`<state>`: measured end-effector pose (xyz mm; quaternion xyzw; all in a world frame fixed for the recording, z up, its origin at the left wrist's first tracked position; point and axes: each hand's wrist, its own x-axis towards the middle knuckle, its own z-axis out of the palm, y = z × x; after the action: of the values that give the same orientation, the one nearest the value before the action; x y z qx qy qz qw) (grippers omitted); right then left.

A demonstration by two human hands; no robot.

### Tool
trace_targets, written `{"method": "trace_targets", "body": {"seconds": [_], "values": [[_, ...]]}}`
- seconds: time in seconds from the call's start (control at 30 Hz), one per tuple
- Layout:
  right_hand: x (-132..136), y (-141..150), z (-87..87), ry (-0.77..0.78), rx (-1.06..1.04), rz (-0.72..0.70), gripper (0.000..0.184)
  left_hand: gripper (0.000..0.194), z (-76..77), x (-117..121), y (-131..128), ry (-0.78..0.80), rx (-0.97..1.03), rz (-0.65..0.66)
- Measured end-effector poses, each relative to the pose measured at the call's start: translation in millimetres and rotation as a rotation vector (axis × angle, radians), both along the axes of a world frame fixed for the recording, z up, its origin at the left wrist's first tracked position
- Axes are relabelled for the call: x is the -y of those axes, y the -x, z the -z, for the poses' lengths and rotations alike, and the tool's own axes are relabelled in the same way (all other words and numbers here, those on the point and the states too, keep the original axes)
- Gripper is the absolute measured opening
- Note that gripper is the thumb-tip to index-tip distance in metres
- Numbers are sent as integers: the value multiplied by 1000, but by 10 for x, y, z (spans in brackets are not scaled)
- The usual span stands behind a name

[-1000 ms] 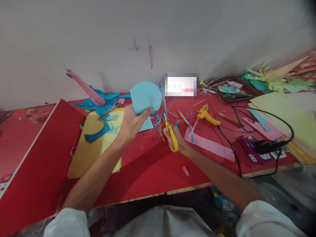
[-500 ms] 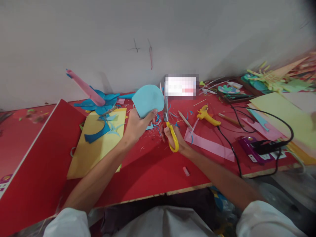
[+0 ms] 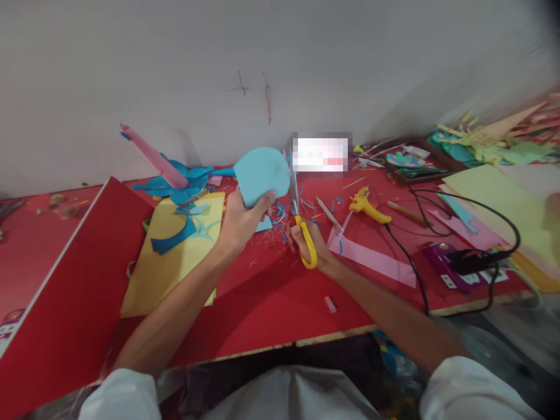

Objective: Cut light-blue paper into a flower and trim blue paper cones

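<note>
Pinched in my left hand (image 3: 247, 219) is a light blue piece of paper (image 3: 262, 173) with a rounded top edge, raised above the table. My right hand (image 3: 310, 242) grips a pair of scissors (image 3: 301, 224) by its yellow handles. The blades point up and away, right beside the paper's right edge; whether they touch it I cannot tell. Thin blue and white paper trimmings (image 3: 280, 219) lie on the table under the hands. A small light blue scrap (image 3: 264, 224) shows just right of my left hand.
On the red table (image 3: 262, 315) lie a yellow glue gun (image 3: 370, 205), a pencil (image 3: 328, 213), a pink paper strip (image 3: 376, 259) and a purple power strip (image 3: 455, 271) with black cables. Yellow sheets (image 3: 170, 274) and a pink-and-blue paper craft (image 3: 161, 166) are at left, beside a red panel (image 3: 74, 291).
The scissor blades look closer together than before. The light blue paper and my left hand have shifted very slightly; the view has tilted a little.
</note>
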<state>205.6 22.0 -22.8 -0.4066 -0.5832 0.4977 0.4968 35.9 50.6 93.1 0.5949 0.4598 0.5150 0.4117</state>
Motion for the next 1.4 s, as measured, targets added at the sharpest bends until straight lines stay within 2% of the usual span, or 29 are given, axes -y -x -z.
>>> {"method": "trace_targets", "body": {"seconds": [0.2,0.5,0.87,0.97,1.23,1.3,1.4], "values": [[22,2,-94,-7,26,11,72,35,10,-22,25,-4,30,1],[8,6,-18,37,-45,30,64,42,-8,-28,52,-19,15,-10],[11,59,-159,89,-102,93,67,40,-78,-78,124,-85,25,-69],[2,53,-127,62,-112,70,69,35,-73,-89,125,-87,40,-65],[-55,69,116,4,-144,-65,69,27,-115,-88,102,-48,103,-26],[-56,86,120,2,-138,-77,72,28,-120,-86,101,-42,128,8],[-44,98,36,13,-122,-55,71,30,-116,-74,96,-22,130,74]]}}
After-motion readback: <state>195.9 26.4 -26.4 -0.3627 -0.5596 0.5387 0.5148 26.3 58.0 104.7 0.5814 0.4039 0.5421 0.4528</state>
